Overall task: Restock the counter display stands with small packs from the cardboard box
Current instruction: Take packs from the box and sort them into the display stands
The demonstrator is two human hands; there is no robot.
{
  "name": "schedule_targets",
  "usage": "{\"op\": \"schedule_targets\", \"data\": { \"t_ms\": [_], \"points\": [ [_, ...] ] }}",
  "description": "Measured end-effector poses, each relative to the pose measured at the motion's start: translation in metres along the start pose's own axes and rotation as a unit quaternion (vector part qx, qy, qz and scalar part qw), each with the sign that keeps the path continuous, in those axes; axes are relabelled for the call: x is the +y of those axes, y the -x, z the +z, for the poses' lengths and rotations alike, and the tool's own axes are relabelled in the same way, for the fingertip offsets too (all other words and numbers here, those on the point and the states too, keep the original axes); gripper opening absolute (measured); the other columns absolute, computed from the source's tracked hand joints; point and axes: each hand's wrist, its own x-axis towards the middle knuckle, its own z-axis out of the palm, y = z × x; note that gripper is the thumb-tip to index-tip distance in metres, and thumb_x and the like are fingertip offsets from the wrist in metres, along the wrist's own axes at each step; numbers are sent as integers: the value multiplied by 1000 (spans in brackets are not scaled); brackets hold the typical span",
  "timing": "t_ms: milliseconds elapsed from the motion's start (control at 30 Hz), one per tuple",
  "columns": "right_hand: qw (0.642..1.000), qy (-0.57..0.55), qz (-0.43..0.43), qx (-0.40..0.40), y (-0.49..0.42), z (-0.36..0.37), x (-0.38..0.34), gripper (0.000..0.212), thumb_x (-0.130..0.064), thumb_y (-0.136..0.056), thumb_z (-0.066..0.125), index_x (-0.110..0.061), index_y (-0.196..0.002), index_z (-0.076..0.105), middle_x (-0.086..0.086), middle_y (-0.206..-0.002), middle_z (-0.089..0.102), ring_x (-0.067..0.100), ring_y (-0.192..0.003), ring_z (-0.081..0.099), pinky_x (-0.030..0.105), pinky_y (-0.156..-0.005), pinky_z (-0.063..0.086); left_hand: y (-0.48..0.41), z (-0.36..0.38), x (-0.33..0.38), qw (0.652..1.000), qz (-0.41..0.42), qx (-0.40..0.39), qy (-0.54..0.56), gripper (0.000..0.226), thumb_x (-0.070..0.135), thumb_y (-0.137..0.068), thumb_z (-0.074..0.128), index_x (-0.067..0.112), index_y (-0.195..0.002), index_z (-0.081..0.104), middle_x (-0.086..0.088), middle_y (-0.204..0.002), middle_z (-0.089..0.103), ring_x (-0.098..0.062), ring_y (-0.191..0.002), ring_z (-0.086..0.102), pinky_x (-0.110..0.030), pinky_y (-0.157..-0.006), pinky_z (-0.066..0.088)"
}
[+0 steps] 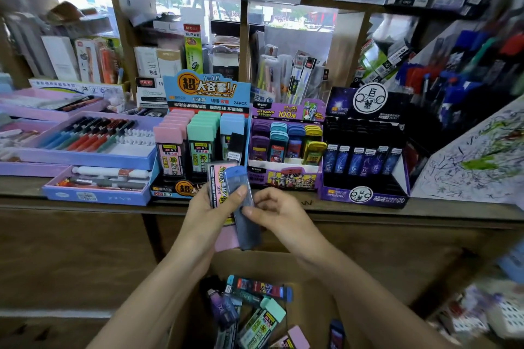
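Observation:
My left hand (211,212) grips a pink-capped pack (218,181) and, across it, a blue-capped pack (241,187), thumb pressed on the blue one. My right hand (276,211) pinches the lower part of the blue-capped pack. Both hands are in front of the counter edge, just below the blue display stand (207,88) with rows of pink, green and blue packs. To its right stand a purple display stand (286,113) and a black display stand (365,195). Below, the cardboard box (309,272) holds several loose packs (261,317).
Purple pen trays (93,156) lie on the wooden counter (85,204) at the left. A scribbled test-paper board (476,161) leans at the right. Shelves with stationery fill the back. A white basket (507,317) sits low at the right.

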Motion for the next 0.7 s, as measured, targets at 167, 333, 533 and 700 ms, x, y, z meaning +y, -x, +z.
{"op": "schedule_targets", "data": {
  "t_ms": [167,333,533,700],
  "points": [
    [997,-34,-19,60,8,-21,5,10,-21,-88,63,-18,-89,54,6,-93,67,13,-88,64,22,-71,49,-2,20,-1,999,29,-7,-20,16,33,-86,57,24,-96,63,16,-83,73,2,-79,67,-8,-60,49],
    [995,-81,-10,58,18,-51,10,3,-19,-94,53,-19,-96,50,2,-96,69,17,-93,66,36,-81,53,-9,38,-6,1000,15,-7,-21,20,38,-86,55,23,-99,62,3,-83,74,-12,-76,70,-21,-61,55],
    [992,-84,-23,92,29,-83,19,16,-17,-94,52,-11,-87,40,3,-70,54,9,-60,52,17,-56,43,-10,67,-13,999,7,-45,-12,28,43,-80,57,22,-99,62,-1,-83,74,-14,-74,70,-20,-61,55],
    [985,-113,-6,133,28,-103,22,23,-42,-92,47,-19,-88,52,-3,-74,53,6,-65,52,20,-60,42,-9,74,-10,999,0,-48,-7,33,41,-80,55,19,-105,60,1,-83,73,-12,-74,70,-19,-60,54]
  ]
}}
